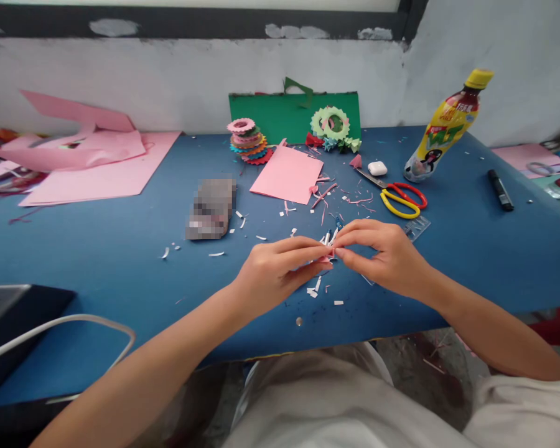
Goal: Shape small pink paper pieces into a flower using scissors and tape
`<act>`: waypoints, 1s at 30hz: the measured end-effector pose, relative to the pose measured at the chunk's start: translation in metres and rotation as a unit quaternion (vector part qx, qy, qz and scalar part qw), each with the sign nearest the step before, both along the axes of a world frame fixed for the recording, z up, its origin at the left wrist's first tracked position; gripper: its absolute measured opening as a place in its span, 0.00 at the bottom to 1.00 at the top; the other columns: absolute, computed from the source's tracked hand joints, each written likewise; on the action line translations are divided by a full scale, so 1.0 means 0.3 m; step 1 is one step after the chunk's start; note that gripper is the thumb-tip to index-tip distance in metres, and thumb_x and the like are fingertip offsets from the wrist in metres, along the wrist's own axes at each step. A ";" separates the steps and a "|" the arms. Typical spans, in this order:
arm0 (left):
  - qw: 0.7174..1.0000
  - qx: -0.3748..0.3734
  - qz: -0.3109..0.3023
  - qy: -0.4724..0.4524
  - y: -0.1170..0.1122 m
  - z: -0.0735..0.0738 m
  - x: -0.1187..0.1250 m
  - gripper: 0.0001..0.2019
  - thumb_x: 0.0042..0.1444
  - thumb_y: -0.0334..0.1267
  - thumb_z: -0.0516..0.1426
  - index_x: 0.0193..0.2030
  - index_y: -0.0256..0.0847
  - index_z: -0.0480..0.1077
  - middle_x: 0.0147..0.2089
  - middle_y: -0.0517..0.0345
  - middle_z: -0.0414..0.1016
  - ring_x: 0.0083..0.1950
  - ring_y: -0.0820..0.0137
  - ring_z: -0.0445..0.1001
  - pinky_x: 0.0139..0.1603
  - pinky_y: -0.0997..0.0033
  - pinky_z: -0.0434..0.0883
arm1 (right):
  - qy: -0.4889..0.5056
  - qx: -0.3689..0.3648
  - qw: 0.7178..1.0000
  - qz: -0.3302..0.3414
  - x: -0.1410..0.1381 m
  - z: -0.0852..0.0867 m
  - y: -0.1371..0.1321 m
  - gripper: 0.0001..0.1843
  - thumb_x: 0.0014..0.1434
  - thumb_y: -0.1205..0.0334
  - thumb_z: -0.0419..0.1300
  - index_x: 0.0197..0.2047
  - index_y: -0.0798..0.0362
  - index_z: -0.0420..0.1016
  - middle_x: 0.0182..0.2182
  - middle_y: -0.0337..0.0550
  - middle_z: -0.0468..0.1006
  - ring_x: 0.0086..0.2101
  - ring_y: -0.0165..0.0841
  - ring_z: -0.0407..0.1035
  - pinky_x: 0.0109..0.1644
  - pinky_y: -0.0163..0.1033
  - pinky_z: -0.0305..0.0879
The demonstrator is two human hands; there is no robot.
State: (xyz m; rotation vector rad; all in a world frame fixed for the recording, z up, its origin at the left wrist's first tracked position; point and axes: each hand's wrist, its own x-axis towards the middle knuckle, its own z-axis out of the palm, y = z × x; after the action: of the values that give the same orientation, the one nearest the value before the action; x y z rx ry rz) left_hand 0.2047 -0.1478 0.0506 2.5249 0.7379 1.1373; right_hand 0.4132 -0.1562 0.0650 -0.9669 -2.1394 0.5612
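Between the fingertips of both hands is a small piece of pink paper [325,259], mostly covered by the fingers. My left hand [280,270] pinches it from the left, thumb below and fingers above. From the right, my right hand [380,252] meets it with thumb and forefinger closed at its edge. White paper scraps [314,291] lie on the blue table [144,261] beneath and around the hands. Just behind the fingertips, a pen-like thing [327,236] shows in part. A folded pink sheet [289,172] lies farther back.
Scissors [404,198] with red and yellow handles lie right of centre, near a white earbud case [378,168]. A drink bottle [443,130] stands behind them. Stacked paper rings [249,143] and a green board [270,112] are at the back. A blurred phone-like object [212,208] lies left; a black marker [500,190], right.
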 end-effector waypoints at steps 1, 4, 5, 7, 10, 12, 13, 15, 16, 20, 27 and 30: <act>1.000 -0.006 0.001 0.003 0.000 0.000 0.000 0.08 0.55 0.34 0.58 0.43 0.42 0.74 0.40 0.56 0.79 0.34 0.75 0.77 0.37 0.80 0.73 | -0.006 0.018 1.000 -0.006 -0.001 -0.003 0.001 0.06 0.57 0.64 0.56 0.34 0.50 0.75 0.35 0.40 0.78 0.38 0.31 0.70 0.45 0.38 0.65; 1.000 -0.021 0.004 0.006 0.002 -0.002 -0.002 0.08 0.55 0.36 0.59 0.42 0.44 0.75 0.40 0.57 0.80 0.34 0.74 0.78 0.38 0.80 0.74 | -0.029 0.085 0.996 -0.026 -0.006 -0.013 0.004 0.05 0.56 0.64 0.57 0.32 0.50 0.74 0.33 0.40 0.79 0.37 0.32 0.71 0.46 0.40 0.64; 1.000 -0.022 0.006 0.000 0.003 -0.004 -0.003 0.08 0.55 0.36 0.59 0.42 0.44 0.75 0.39 0.58 0.80 0.34 0.74 0.78 0.38 0.80 0.74 | -0.037 0.104 0.993 -0.029 -0.008 -0.016 0.005 0.05 0.56 0.64 0.57 0.32 0.50 0.74 0.33 0.40 0.79 0.37 0.32 0.71 0.46 0.41 0.63; 1.000 -0.021 0.004 -0.013 0.003 -0.009 -0.004 0.08 0.55 0.34 0.59 0.41 0.44 0.75 0.38 0.58 0.80 0.34 0.74 0.78 0.38 0.79 0.75 | -0.049 0.130 0.990 -0.020 -0.013 -0.024 0.006 0.05 0.57 0.64 0.57 0.31 0.50 0.74 0.33 0.40 0.79 0.37 0.32 0.71 0.46 0.41 0.63; 0.999 -0.018 -0.002 -0.028 0.004 -0.022 -0.006 0.08 0.55 0.31 0.59 0.42 0.40 0.75 0.38 0.55 0.80 0.35 0.72 0.79 0.38 0.78 0.76 | -0.054 0.154 0.987 -0.006 -0.020 -0.037 0.005 0.05 0.57 0.64 0.56 0.32 0.51 0.74 0.32 0.40 0.79 0.36 0.32 0.71 0.45 0.41 0.63; 0.999 -0.013 -0.001 -0.033 0.005 -0.032 -0.006 0.09 0.54 0.31 0.59 0.42 0.40 0.75 0.39 0.54 0.80 0.35 0.72 0.79 0.38 0.78 0.76 | -0.050 0.155 0.986 -0.011 -0.026 -0.043 0.001 0.05 0.57 0.64 0.57 0.32 0.51 0.74 0.32 0.40 0.79 0.35 0.32 0.71 0.45 0.41 0.63; 0.999 -0.008 0.002 -0.037 0.005 -0.036 -0.006 0.09 0.54 0.31 0.59 0.42 0.40 0.75 0.39 0.54 0.80 0.35 0.72 0.79 0.39 0.78 0.76 | -0.047 0.151 0.987 -0.017 -0.028 -0.045 -0.002 0.05 0.57 0.64 0.57 0.32 0.51 0.74 0.32 0.40 0.79 0.35 0.32 0.70 0.45 0.41 0.63; 0.999 0.003 0.008 -0.036 0.006 -0.041 -0.005 0.09 0.54 0.32 0.59 0.42 0.42 0.75 0.39 0.55 0.80 0.36 0.73 0.79 0.40 0.79 0.76 | -0.040 0.132 0.990 -0.025 -0.032 -0.046 -0.009 0.06 0.57 0.65 0.56 0.32 0.51 0.75 0.32 0.41 0.79 0.36 0.32 0.71 0.45 0.41 0.63; 0.999 0.011 0.012 -0.032 0.006 -0.042 -0.004 0.09 0.54 0.32 0.59 0.42 0.42 0.75 0.39 0.56 0.80 0.37 0.73 0.79 0.40 0.79 0.75 | -0.036 0.114 0.993 -0.027 -0.034 -0.044 -0.012 0.06 0.57 0.65 0.56 0.32 0.51 0.75 0.33 0.41 0.79 0.36 0.32 0.71 0.45 0.41 0.63; 0.998 0.053 0.020 -0.021 0.004 -0.041 0.000 0.07 0.54 0.32 0.59 0.40 0.41 0.74 0.37 0.57 0.80 0.36 0.74 0.78 0.40 0.80 0.74 | -0.006 -0.027 1.000 0.005 -0.031 -0.029 -0.016 0.08 0.59 0.65 0.55 0.35 0.51 0.76 0.35 0.40 0.77 0.37 0.30 0.70 0.43 0.37 0.64; 0.993 0.115 0.026 -0.001 0.009 -0.040 -0.009 0.07 0.53 0.30 0.60 0.39 0.37 0.72 0.37 0.55 0.79 0.35 0.74 0.78 0.39 0.80 0.73 | 0.061 -0.168 0.981 0.071 -0.014 -0.006 -0.009 0.10 0.58 0.68 0.55 0.40 0.52 0.77 0.36 0.42 0.74 0.38 0.30 0.70 0.44 0.37 0.66; 0.993 0.113 0.020 -0.004 0.005 -0.035 -0.016 0.07 0.52 0.29 0.60 0.40 0.36 0.72 0.36 0.54 0.79 0.35 0.74 0.78 0.39 0.80 0.73 | 0.076 -0.186 0.975 0.093 -0.007 -0.003 -0.007 0.10 0.57 0.67 0.57 0.41 0.52 0.78 0.37 0.43 0.74 0.39 0.31 0.69 0.45 0.38 0.66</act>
State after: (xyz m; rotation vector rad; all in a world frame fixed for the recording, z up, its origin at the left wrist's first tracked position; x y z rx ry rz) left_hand 0.1999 -0.1462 0.0400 2.6991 0.6947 1.3114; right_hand 0.4110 -0.1582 0.0641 -0.8867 -2.0365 1.1227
